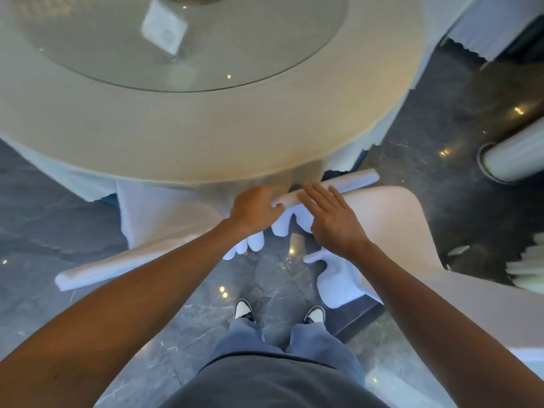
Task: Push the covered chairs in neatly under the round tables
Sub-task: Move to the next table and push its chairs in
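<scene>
A round table (pixel 206 134) with a cream cloth and a glass turntable (pixel 188 45) fills the upper view. A white-covered chair (pixel 391 231) stands right of centre, its top rail (pixel 353 179) close against the table's edge. My left hand (pixel 254 209) is curled over the rail's left end. Beside it, my right hand (pixel 329 219) lies flat on the chair's back with fingers apart. A second covered chair (pixel 159 219) stands to the left, angled, its seat partly under the table.
The floor (pixel 441 119) is dark polished stone. A white column base (pixel 512 160) stands at the right. Another draped table (pixel 485 30) is at the top right. White pleated fabric (pixel 527 269) shows at the right edge. My feet (pixel 279 312) are just behind the chairs.
</scene>
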Tool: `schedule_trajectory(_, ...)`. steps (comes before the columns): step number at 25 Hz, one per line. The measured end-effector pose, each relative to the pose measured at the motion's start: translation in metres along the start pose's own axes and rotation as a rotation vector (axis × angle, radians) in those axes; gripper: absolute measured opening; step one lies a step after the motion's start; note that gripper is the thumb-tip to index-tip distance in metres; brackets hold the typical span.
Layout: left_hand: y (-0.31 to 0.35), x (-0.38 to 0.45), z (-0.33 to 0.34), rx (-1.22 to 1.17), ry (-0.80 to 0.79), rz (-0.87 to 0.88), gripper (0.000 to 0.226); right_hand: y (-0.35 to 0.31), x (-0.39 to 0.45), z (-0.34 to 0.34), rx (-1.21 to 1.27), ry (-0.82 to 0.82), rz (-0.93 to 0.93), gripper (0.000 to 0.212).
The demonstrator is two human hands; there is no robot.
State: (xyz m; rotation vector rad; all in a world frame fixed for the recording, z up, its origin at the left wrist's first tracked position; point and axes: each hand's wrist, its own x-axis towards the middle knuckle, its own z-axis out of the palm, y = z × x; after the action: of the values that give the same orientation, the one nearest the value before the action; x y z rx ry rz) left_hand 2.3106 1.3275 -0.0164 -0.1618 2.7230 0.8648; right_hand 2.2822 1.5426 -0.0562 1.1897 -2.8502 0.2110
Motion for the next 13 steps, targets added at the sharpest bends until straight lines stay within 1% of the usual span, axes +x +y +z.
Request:
schedule_trajectory(2,0.052,0.009,0.022,0.039,0.006,0.087,0.043,0.02,-0.034,-0.01,0.076,-0.033,0.069,0.061)
schedule_trajectory(5,0.116,0.022,0.075,0.257,-0.003,0.133,0.071,0.073,-0.106,-0.03,0.119,-0.04,0.305,0.061)
schedule_trajectory(6,0.141,0.025,0.097,0.298,-0.002,0.18,0.074,0.097,-0.136,-0.038,0.103,-0.046,0.373,0.062)
schedule_trajectory(7,0.163,0.025,0.115,0.274,-0.018,0.234,0.076,0.117,-0.163,-0.045,0.09,-0.059,0.428,0.063)
schedule_trajectory(8,0.188,0.022,0.136,0.212,-0.076,0.295,0.077,0.137,-0.192,-0.052,0.08,-0.068,0.484,0.062)
schedule_trajectory(10,0.239,0.005,0.182,0.141,-0.259,0.414,0.081,0.17,-0.247,-0.069,0.06,-0.039,0.585,0.06)
schedule_trajectory(11,0.268,-0.008,0.209,0.156,-0.351,0.479,0.083,0.188,-0.278,-0.077,0.048,-0.003,0.638,0.059)
schedule_trajectory(13,0.312,-0.031,0.259,0.198,-0.466,0.565,0.089,0.216,-0.335,-0.09,0.022,0.05,0.738,0.055)
